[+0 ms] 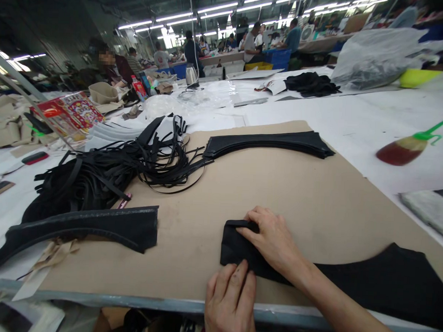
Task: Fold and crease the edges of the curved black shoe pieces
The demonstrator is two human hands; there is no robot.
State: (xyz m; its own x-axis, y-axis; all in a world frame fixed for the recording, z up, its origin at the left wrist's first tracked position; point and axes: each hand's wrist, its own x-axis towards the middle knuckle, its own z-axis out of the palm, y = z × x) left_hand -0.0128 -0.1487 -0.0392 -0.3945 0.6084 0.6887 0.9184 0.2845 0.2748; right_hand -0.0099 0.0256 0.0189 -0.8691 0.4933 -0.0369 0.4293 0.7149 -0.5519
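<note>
The panel [377,280], black, lies on the tan sheet [188,271], its long axis running left to right near the table's front edge; its narrow left end is beneath the person's hands, and its broad end reaches past the right forearm, which crosses over it; the right hand [268,233] is nearer the far edge of that end, thumb and fingers closed on a folded-over lip; the left hand [232,294] is at the near edge, fingertips touching it, though whether they pinch anything cannot be told.

Well to the left lies a second piece [96,224], curved and black; beyond the hands, a stack [269,143] of like shape; left of that, a heap of strips [97,176]; on the white table to the right, a bottle [403,150] holds dark red liquid; farther off, a clear bag [378,55] has unclear contents; a kettle [191,75] stands beyond the strips.
</note>
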